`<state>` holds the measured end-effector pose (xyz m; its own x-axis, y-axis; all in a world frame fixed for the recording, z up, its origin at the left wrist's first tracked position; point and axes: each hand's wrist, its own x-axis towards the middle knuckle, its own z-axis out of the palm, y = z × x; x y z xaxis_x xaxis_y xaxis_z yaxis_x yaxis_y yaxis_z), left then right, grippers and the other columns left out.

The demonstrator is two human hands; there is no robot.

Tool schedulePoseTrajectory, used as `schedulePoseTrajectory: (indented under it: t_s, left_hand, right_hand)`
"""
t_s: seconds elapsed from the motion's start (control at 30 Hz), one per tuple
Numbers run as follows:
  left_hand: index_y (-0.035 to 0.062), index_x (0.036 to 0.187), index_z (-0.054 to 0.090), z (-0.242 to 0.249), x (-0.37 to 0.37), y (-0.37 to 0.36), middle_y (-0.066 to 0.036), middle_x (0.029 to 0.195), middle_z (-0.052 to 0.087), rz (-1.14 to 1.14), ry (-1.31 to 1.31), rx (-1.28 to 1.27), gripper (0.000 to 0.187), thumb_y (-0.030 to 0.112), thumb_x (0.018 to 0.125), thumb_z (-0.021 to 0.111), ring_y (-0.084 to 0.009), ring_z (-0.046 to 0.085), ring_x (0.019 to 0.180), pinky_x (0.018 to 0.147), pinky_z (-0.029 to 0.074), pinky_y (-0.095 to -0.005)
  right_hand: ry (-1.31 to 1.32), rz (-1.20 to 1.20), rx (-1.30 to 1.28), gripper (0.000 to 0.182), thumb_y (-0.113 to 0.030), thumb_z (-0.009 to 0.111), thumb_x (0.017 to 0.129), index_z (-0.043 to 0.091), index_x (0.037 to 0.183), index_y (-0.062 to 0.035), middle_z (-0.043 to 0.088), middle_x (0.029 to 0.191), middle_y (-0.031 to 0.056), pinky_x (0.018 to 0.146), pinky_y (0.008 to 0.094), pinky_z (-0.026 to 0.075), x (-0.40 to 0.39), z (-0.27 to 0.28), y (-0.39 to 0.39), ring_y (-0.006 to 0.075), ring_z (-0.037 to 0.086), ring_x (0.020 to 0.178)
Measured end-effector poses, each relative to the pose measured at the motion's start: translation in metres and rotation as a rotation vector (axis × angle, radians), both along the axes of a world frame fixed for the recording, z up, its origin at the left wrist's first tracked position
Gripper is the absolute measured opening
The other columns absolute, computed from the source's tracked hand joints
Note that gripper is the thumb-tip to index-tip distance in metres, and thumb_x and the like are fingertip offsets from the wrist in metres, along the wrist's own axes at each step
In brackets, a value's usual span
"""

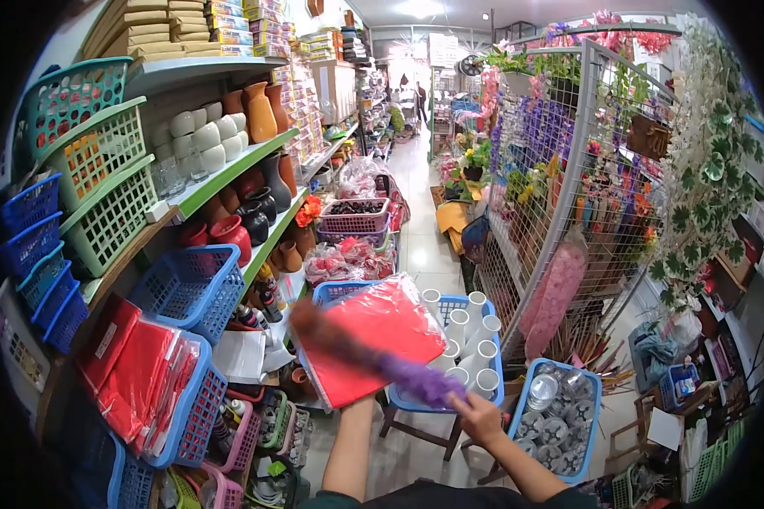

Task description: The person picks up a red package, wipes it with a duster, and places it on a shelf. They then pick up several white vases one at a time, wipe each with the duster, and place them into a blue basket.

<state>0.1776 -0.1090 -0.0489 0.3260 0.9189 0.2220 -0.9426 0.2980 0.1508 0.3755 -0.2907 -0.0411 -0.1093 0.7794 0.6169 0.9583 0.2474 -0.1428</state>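
Duster (382, 362) | was held by right hand (481, 420) | axis slanted far-left over red packet (399, 314) | left hand was hidden, grip unreadable

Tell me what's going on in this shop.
The person's right grip holds a purple-and-brown duster; it is blurred and crosses in front of a red plastic-wrapped packet. The left forearm reaches up to the packet's lower edge, but the left grip is hidden behind it. To the right, a blue basket holds white tubular containers.
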Motion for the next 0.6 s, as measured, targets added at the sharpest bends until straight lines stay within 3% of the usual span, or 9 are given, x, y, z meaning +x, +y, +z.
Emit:
schedulePoseTrajectory:
  t_s: [0.07,0.2,0.27,0.3,0.33,0.4,0.47,0.53,0.6]
  left_hand:
    - [0.008,0.134,0.032,0.009,-0.009,0.007,-0.012,0.139,0.035,0.017,0.012,0.01,0.058,0.048,0.092,0.035,-0.0312,0.031,0.128,0.104,0.028,-0.049]
    - [0.008,0.134,0.032,0.005,-0.012,-0.001,-0.012,0.139,0.035,0.042,0.044,0.027,0.058,0.048,0.092,0.035,-0.031,0.031,0.128,0.104,0.029,-0.0485]
    - [0.008,0.134,0.032,0.002,-0.01,-0.007,-0.012,0.139,0.035,0.049,0.06,0.029,0.059,0.048,0.092,0.035,-0.0309,0.032,0.128,0.104,0.029,-0.0483]
    - [0.008,0.134,0.032,-0.001,-0.012,-0.013,-0.012,0.139,0.035,0.051,0.07,0.03,0.059,0.048,0.092,0.035,-0.0308,0.032,0.128,0.104,0.029,-0.0482]
    - [0.008,0.134,0.032,-0.002,-0.009,-0.015,-0.012,0.139,0.035,0.053,0.078,0.032,0.059,0.048,0.092,0.035,-0.0307,0.032,0.128,0.104,0.029,-0.048]
    - [0.008,0.134,0.032,-0.001,-0.011,-0.02,-0.012,0.139,0.035,0.057,0.094,0.041,0.059,0.048,0.092,0.035,-0.0306,0.032,0.128,0.104,0.029,-0.0478]
    - [0.008,0.134,0.032,0.006,-0.005,-0.011,-0.012,0.139,0.035,0.066,0.111,0.05,0.059,0.048,0.092,0.035,-0.0305,0.032,0.128,0.104,0.029,-0.0475]
    - [0.008,0.134,0.032,0.008,-0.009,-0.009,-0.012,0.139,0.035,0.074,0.123,0.059,0.059,0.048,0.092,0.035,-0.0304,0.032,0.128,0.104,0.029,-0.0473]
    - [0.008,0.134,0.032,0.003,-0.018,-0.013,-0.012,0.139,0.035,0.078,0.139,0.063,0.059,0.048,0.092,0.035,-0.0302,0.032,0.128,0.104,0.029,-0.0471]
  right_hand:
    - [0.359,-0.201,0.033,0.046,0.004,0.056,0.068,0.056,0.112,-0.01,0.058,0.077,0.0151,0.054,0.0374,0.046,0.008,-0.002,0.006,0.0304,0.058,0.063]
    - [0.765,-0.277,0.107,0.046,0.007,0.055,0.067,0.055,0.111,-0.0069,0.06,0.083,0.0175,0.058,0.0401,0.048,0.008,-0.013,0.014,0.035,0.059,0.067]
    - [0.662,0.004,0.102,0.046,0.006,0.057,0.066,0.055,0.11,-0.0077,0.06,0.085,0.0167,0.059,0.0384,0.048,-0.012,0.002,-0.001,0.0335,0.059,0.064]
    - [0.37,0.073,0.11,0.047,0.004,0.059,0.066,0.056,0.111,-0.01,0.059,0.082,0.0137,0.055,0.0343,0.047,-0.015,0.006,-0.006,0.0274,0.058,0.061]
    - [0.37,0.071,0.111,0.047,0.004,0.059,0.066,0.056,0.111,-0.01,0.059,0.082,0.0137,0.055,0.0343,0.047,-0.017,0.013,-0.009,0.0274,0.058,0.061]
    - [-0.118,0.175,-0.035,0.036,-0.007,0.059,0.073,0.059,0.108,-0.0169,0.055,0.076,0.0112,0.05,0.0381,0.045,-0.021,0.031,-0.017,0.0287,0.056,0.061]
    - [-0.06,0.137,-0.042,0.037,-0.006,0.059,0.072,0.06,0.107,-0.0185,0.051,0.072,0.0101,0.047,0.0377,0.043,-0.015,0.012,-0.011,0.0288,0.054,0.058]
    - [0.323,-0.155,-0.002,0.038,-0.003,0.057,0.073,0.058,0.109,-0.0153,0.056,0.078,0.013,0.053,0.0394,0.045,-0.001,-0.008,-0.003,0.0331,0.057,0.065]
    - [0.791,-0.319,-0.144,0.035,0.002,0.053,0.077,0.052,0.111,-0.0038,0.061,0.087,0.0215,0.068,0.0424,0.046,0.007,0.003,0.004,0.0403,0.059,0.079]
